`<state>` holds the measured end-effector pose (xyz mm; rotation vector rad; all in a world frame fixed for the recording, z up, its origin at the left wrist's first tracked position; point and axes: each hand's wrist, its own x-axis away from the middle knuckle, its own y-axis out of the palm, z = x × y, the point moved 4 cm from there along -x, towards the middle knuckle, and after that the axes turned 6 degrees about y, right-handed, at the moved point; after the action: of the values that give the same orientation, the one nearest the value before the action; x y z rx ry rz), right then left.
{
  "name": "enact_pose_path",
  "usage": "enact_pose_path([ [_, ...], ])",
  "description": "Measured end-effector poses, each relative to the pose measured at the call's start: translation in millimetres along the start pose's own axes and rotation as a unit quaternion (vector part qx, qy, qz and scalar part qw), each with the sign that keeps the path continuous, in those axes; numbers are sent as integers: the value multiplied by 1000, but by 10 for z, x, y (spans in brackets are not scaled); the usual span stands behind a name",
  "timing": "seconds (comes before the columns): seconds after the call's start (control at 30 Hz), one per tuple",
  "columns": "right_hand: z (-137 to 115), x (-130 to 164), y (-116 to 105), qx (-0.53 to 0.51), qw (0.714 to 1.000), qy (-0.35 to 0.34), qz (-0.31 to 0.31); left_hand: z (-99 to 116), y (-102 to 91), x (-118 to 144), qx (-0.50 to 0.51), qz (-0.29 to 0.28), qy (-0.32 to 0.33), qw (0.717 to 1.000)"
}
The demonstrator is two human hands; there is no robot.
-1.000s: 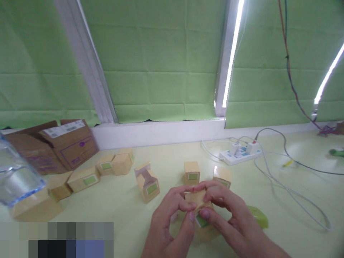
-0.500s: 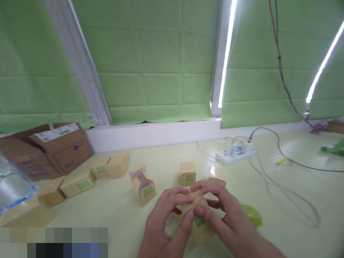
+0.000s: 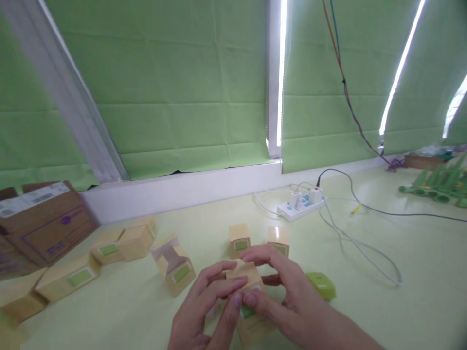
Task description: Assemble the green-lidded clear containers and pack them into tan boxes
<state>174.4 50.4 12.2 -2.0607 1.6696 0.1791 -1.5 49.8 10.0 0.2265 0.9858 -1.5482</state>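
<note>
Low at the surface's (image 3: 383, 311) near edge, I see my left hand (image 3: 204, 311) and right hand (image 3: 288, 296) both pinching a small tan carton (image 3: 245, 277), likely light, thin-walled and crushable, best held by its stiff corners.

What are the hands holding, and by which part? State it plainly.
Both the left hand and right hand hold one small tan carton, fingertips pinching its top end, thumbs meeting on its near face.

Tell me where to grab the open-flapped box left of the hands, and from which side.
Take the open box from above, pinching its two long side walls below the raised flap. It stands clear of the hands, and the flap blocks the far end, so the sides are probably easiest.
</note>
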Motion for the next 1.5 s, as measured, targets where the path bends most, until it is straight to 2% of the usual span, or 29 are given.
enact_pose_path([
  [0.07, -10, -20, -21, 34, 999, -15, 5, -66, -58, -5, -27, 6, -42, 999],
  [0.17, 21, -74, -83, 96, 994, -34, 47, -212, -185, -10, -77, 37, -101, 991],
  [0.27, 114, -120, -127, 119, 990, -14, 72, -314, -243, -22, -132, 44, -94, 986],
  [0.33, 177, -133, -131, 130, 989, 1, 73, -336, -192, -27, -168, 4, -72, 983],
  [0.43, 245, -138, -121, 143, 987, 12, 76, -310, -35, -8, -200, -96, -39, 974],
  [0.5, 277, -143, -121, 148, 985, 14, 86, -282, 47, 21, -208, -144, -32, 967],
  [0.73, 294, -150, -137, 186, 978, 4, 98, -338, 80, 99, -203, -193, -79, 957],
  [0.97, 214, -128, -213, 249, 965, -7, 83, -378, 74, 103, -186, -190, -96, 959],
  [1.13, 135, -142, -377, 251, 959, -31, 126, -377, 91, 94, -180, -180, -84, 963],
  [1.27, 105, -161, -668, 288, 945, 48, 149, -394, 104, 92, -172, -174, -82, 966],
  [1.37, 101, -141, -921, 351, 921, 116, 124, -393, 103, 86, -168, -171, -85, 967],
  [1.43, 136, -92, -1014, 370, 914, 153, 60, -378, 96, 76, -169, -167, -86, 968],
  [1.5, 219, -9, -1028, 393, 896, 205, -24, -352, 89, 66, -174, -161, -86, 968],
])
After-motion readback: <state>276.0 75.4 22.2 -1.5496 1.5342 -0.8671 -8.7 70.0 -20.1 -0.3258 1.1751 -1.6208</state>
